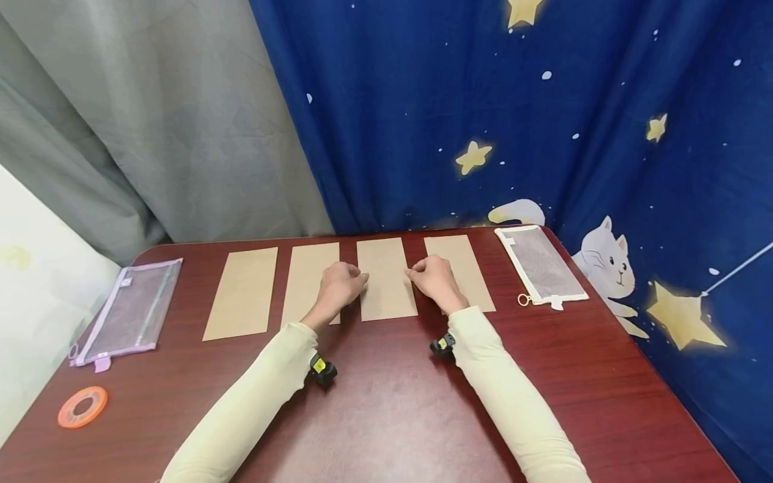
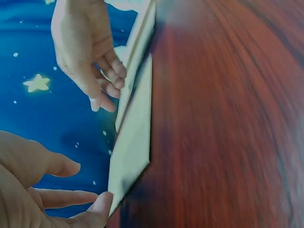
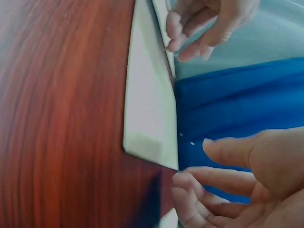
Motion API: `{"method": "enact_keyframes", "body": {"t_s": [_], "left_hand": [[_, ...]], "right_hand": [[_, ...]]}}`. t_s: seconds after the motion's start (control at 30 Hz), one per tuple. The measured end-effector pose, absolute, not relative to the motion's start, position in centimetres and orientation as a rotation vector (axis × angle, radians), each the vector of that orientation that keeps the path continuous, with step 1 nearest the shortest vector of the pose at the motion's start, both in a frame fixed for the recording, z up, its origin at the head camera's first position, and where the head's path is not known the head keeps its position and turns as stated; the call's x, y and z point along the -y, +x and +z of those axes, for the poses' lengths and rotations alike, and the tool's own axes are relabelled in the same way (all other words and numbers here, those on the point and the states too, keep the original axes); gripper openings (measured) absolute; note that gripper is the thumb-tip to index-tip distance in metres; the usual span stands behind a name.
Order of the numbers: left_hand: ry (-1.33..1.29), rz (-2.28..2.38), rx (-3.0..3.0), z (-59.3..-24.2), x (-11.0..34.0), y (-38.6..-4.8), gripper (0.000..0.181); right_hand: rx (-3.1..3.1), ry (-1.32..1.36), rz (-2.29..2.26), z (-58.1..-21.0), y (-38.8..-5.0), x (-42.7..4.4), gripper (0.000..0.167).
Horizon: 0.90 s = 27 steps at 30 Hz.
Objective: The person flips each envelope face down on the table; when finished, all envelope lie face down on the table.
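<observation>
Four tan paper rectangles lie in a row on the table; the third from the left (image 1: 385, 282) is between the hands. My left hand (image 1: 341, 285) is over the second sheet (image 1: 309, 268), its fingertips at the third sheet's left edge. My right hand (image 1: 436, 276) is over the fourth sheet (image 1: 461, 258), fingertips by the third sheet's right edge. In the left wrist view the left hand (image 2: 45, 190) has loosely bent fingers beside the sheet (image 2: 133, 137). The right wrist view has the right hand (image 3: 247, 183) with thumb apart from fingers, near the sheet's corner (image 3: 149, 104).
The first tan sheet (image 1: 243, 294) lies left of the others. A purple-edged mesh pouch (image 1: 129, 312) and an orange ring (image 1: 83, 407) are at the left. At the right is a white-edged mesh pouch (image 1: 543, 263). Curtains (image 1: 423, 121) hang behind the table (image 1: 386, 402).
</observation>
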State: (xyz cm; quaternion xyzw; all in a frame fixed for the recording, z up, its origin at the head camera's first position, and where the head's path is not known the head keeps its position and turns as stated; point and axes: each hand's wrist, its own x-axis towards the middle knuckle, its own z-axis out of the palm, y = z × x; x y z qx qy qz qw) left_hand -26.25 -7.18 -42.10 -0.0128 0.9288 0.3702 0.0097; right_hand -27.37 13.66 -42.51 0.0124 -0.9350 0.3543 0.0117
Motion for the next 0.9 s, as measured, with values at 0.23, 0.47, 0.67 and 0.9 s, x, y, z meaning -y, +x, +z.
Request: {"method": "enact_keyframes", "body": {"t_s": [0.23, 0.47, 0.67, 0.9], "left_hand": [[-0.096, 1.602, -2.437, -41.3, 5.1, -25.5, 0.034], [-0.214, 1.902, -1.745, -40.4, 2.0, -25.8, 0.040], [-0.255, 1.962, -1.662, -40.7, -0.9, -26.6, 0.043], [-0.306, 1.974, -1.659, -41.8, -3.2, -28.1, 0.046]], "right_hand": [[2.919, 0.160, 1.198, -42.2, -26.2, -19.7, 0.028], [2.813, 0.066, 1.831, -41.1, -27.0, -26.6, 0.039], [2.835, -0.052, 2.095, -40.7, -28.6, -30.3, 0.050], [2.904, -0.070, 2.064, -41.5, -29.6, -30.8, 0.051]]}}
